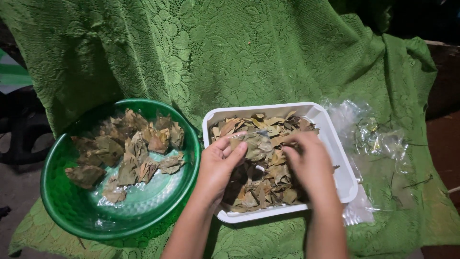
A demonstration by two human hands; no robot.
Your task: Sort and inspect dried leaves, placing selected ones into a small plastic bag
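A white rectangular tray (341,163) holds a heap of dry brown-green leaves (261,187). My left hand (218,165) is over the tray's left side, thumb and fingers pinching one large dry leaf (256,144). My right hand (311,165) is over the tray's middle, fingers curled down at the same leaf and the heap. To the left, a round green plastic bowl (67,201) holds several folded dry leaves (132,153).
Everything rests on a green lace cloth (249,52) draped up behind. Crumpled clear plastic bags (378,144) with a few thin stems lie right of the tray. Dark floor shows at the far left and right edges.
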